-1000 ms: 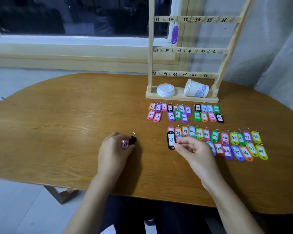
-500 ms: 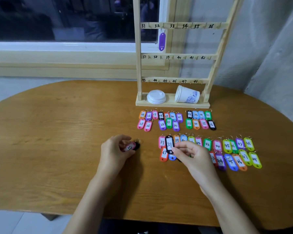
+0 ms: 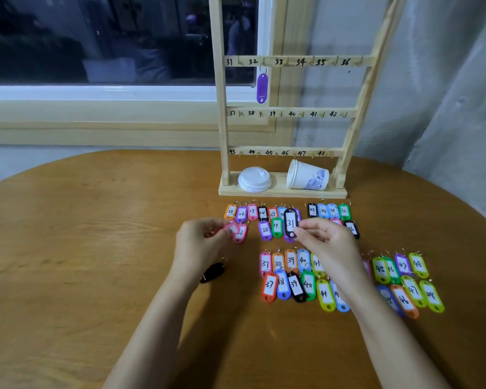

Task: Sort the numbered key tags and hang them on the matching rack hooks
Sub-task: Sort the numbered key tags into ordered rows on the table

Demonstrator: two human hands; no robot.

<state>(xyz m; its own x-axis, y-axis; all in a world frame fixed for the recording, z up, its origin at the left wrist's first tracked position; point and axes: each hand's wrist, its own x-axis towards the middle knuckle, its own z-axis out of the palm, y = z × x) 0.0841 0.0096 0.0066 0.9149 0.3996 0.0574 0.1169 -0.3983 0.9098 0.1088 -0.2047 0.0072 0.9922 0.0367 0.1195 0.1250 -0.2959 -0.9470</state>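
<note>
Pinching the black tag marked 31 (image 3: pixel 290 223) by its lower end between thumb and fingertips, the right grip (image 3: pixel 327 242) holds it upright over the far group of tags (image 3: pixel 242 213). The left grip (image 3: pixel 198 242) pinches one pink tag (image 3: pixel 232 228) at that group's left edge; its number is too blurred to read. One more black tag (image 3: pixel 213 272) lies face down on the tabletop (image 3: pixel 96 248) near the left wrist.

Two groups of tags lie on the tabletop. The far one carries numbers from 25 into the thirties. The near group (image 3: pixel 307 284) lies in two rows running 37 to 48 and is partly hidden by the right forearm, so I cannot give a full count.

Behind them stands one wooden rack (image 3: pixel 222 122) with three numbered rungs in view, six numbers each, 31 to 48. One purple tag (image 3: pixel 262 88) hangs at hook 32. The rack's base (image 3: pixel 281 192) holds one stack of white lids (image 3: pixel 254 179) and one paper cup (image 3: pixel 307 176) lying on its side, mouth to the left.
</note>
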